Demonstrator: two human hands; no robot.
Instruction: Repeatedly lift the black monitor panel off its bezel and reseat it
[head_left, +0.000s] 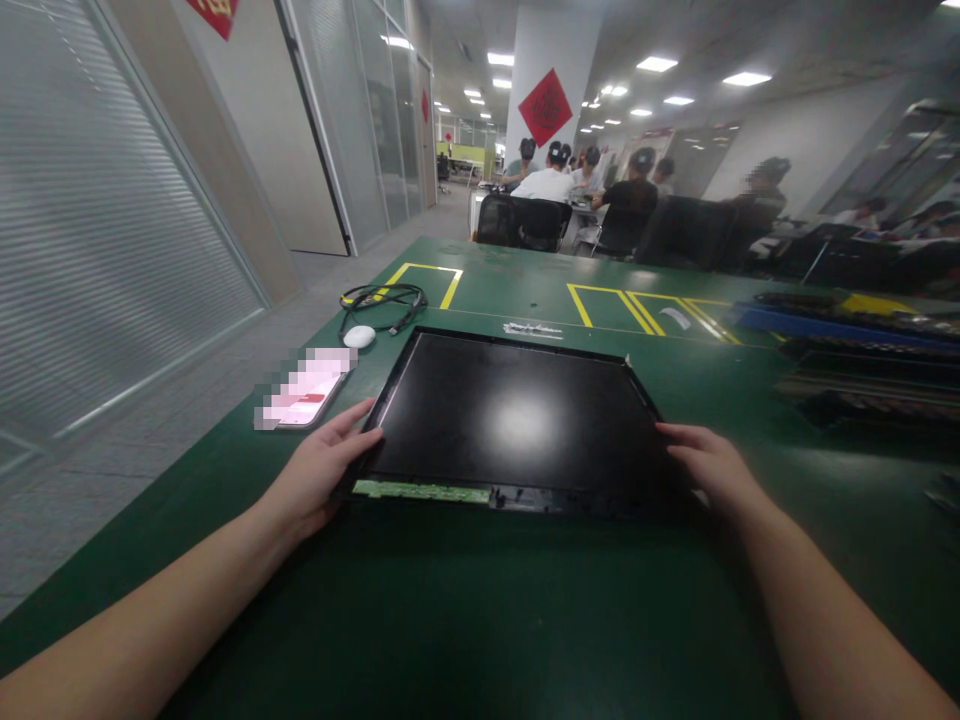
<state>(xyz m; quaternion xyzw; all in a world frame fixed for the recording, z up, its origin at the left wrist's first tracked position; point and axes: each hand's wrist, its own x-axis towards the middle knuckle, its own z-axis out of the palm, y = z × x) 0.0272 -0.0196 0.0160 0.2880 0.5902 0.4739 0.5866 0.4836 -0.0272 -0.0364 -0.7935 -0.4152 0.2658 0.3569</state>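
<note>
Two hands grip one bare display panel flat on the green mat: left hand and right hand curl fingers around its near corners. Uneven lifting could flex it, likely cracking the exposed circuit strip.

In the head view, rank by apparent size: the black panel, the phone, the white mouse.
1. black panel, by far the largest, held at both near corners.
2. phone, left of the panel.
3. white mouse, smallest, though it lies farther from the camera.
</note>
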